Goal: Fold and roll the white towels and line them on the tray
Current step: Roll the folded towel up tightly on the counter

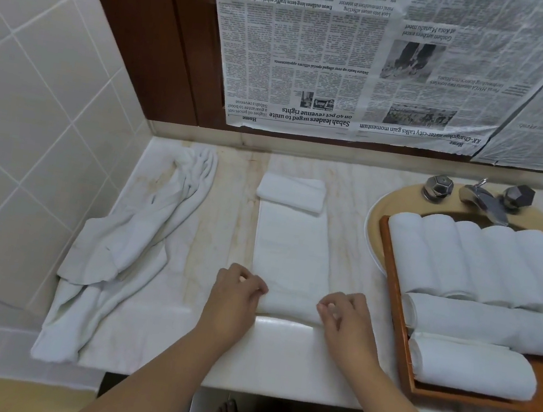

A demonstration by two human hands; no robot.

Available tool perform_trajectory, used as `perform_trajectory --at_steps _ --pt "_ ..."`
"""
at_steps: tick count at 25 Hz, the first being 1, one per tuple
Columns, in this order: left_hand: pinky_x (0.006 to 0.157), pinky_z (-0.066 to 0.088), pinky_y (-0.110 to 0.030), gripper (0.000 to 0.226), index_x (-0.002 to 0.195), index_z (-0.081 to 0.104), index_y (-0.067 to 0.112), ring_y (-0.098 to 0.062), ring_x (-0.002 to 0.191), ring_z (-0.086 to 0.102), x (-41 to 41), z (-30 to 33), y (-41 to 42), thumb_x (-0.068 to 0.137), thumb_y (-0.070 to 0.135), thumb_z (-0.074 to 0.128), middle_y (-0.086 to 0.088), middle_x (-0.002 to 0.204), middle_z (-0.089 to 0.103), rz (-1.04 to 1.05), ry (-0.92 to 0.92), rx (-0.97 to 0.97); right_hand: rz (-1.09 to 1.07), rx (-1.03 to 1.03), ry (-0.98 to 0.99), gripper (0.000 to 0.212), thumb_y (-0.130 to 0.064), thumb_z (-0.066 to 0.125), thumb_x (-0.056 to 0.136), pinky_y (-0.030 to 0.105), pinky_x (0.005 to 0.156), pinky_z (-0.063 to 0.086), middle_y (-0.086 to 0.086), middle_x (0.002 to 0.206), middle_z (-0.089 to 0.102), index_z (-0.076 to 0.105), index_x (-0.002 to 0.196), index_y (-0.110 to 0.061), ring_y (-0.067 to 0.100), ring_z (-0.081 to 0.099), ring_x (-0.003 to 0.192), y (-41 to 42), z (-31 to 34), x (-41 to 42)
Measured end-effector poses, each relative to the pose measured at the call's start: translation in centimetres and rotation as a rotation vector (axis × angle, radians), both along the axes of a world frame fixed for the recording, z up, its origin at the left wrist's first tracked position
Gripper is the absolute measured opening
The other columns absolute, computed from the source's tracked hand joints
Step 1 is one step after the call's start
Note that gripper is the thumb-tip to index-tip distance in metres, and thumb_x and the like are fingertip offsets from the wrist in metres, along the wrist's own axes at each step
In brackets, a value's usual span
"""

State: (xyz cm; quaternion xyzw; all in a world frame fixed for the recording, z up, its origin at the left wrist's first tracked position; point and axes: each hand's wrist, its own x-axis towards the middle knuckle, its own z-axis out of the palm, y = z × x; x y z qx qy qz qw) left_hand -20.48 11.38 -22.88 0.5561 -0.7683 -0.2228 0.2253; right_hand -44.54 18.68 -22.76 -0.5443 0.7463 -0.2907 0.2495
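A white towel (292, 250), folded into a long narrow strip, lies on the marble counter and runs away from me. Its near end is turned up into a small roll. My left hand (238, 291) pinches the left end of that roll and my right hand (344, 314) pinches the right end, fingers curled. On the right a wooden tray (390, 290) rests over the sink and holds several rolled white towels (483, 261), one row upright and two rolls lying crosswise in front.
A small folded white towel (292, 192) lies beyond the strip's far end. A heap of loose white towels (127, 242) fills the counter's left side by the tiled wall. Faucet (485, 199) and beige sink rim (375, 219) sit behind the tray. Newspaper covers the mirror.
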Motion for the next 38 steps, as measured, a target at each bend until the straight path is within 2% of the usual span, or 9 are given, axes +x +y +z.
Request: perform_trajectory --at_steps 3,5,10,15,21,25,29,33,38 --pt "0.068 0.051 -0.032 0.038 0.100 0.076 0.016 -0.023 0.092 0.057 0.4 -1.3 0.9 0.068 -0.004 0.078 0.000 0.105 0.065 -0.216 -0.206 -0.265 0.144 -0.216 0.384 0.015 -0.012 0.074 0.092 0.038 0.075 0.054 -0.007 0.108 0.063 0.075 0.103 -0.022 0.019 0.058 0.092 1.4 -2.3 0.3" --pt "0.080 0.054 -0.035 0.039 0.117 0.074 0.012 -0.024 0.106 0.059 1.0 -2.0 2.4 0.080 0.005 0.068 -0.003 0.118 0.068 -0.261 -0.174 -0.290 0.186 -0.217 0.439 0.022 -0.024 0.070 0.095 0.040 0.079 0.054 -0.006 0.123 0.066 0.074 0.117 -0.023 0.020 0.061 0.099 2.3 -3.0 0.0" --pt "0.107 0.043 -0.025 0.038 0.137 0.066 0.019 -0.016 0.121 0.053 2.1 -2.1 2.3 0.105 0.034 0.052 0.006 0.134 0.063 -0.198 -0.053 -0.100 0.207 -0.083 0.333 0.037 -0.040 0.046 0.104 0.038 0.089 0.053 -0.010 0.139 0.058 0.066 0.132 -0.026 0.017 0.060 0.106 1.9 -1.9 -0.5" --pt "0.104 0.033 -0.018 0.033 0.136 0.064 0.037 -0.007 0.115 0.046 1.3 -0.6 0.5 0.109 0.040 0.046 0.022 0.129 0.062 -0.093 0.044 0.142 0.176 0.074 0.140 0.036 -0.035 0.039 0.109 0.033 0.105 0.044 -0.013 0.134 0.051 0.056 0.140 -0.030 0.010 0.049 0.119 0.1 -1.1 -0.5" --pt "0.090 0.039 -0.029 0.013 0.113 0.058 0.040 -0.014 0.113 0.045 -0.9 0.7 -1.4 0.101 0.034 0.060 0.018 0.105 0.057 0.184 0.279 0.415 0.086 0.218 -0.050 0.012 -0.039 0.044 0.107 0.029 0.084 0.046 -0.010 0.110 0.049 0.047 0.116 -0.047 0.009 0.056 0.102 -3.0 -0.1 -0.8" --pt "0.084 0.038 -0.020 0.003 0.099 0.071 0.034 -0.016 0.104 0.046 -1.2 0.5 -1.9 0.097 0.033 0.069 0.009 0.104 0.052 0.170 0.080 0.162 0.063 -0.024 0.111 0.012 -0.021 0.067 0.098 0.032 0.076 0.050 -0.015 0.105 0.049 0.066 0.100 -0.033 0.011 0.056 0.093 -3.1 -0.7 -0.9" --pt "0.087 0.056 -0.035 0.025 0.113 0.076 0.020 -0.022 0.106 0.055 0.1 -1.2 -0.6 0.100 0.035 0.060 0.005 0.116 0.065 -0.111 -0.115 -0.169 0.201 -0.149 0.428 0.022 -0.020 0.078 0.090 0.039 0.072 0.052 -0.011 0.116 0.066 0.073 0.111 -0.024 0.019 0.061 0.095 -1.5 -1.4 -0.5" --pt "0.102 0.047 -0.033 0.045 0.140 0.061 0.032 -0.013 0.119 0.050 1.6 -1.3 -0.6 0.101 0.052 0.051 0.015 0.138 0.058 -0.146 -0.140 0.003 0.218 -0.010 0.358 0.042 -0.045 0.061 0.100 0.038 0.095 0.047 -0.013 0.141 0.055 0.060 0.138 -0.029 0.015 0.054 0.117 -0.9 -1.5 -1.1" --pt "0.100 0.042 -0.030 0.036 0.138 0.060 0.039 -0.013 0.110 0.044 0.7 0.0 -2.0 0.106 0.049 0.048 0.016 0.121 0.056 -0.076 -0.020 0.189 0.231 0.150 0.116 0.038 -0.048 0.042 0.107 0.029 0.104 0.038 -0.020 0.126 0.046 0.054 0.141 -0.035 0.005 0.042 0.118 -2.8 -0.3 -1.6"
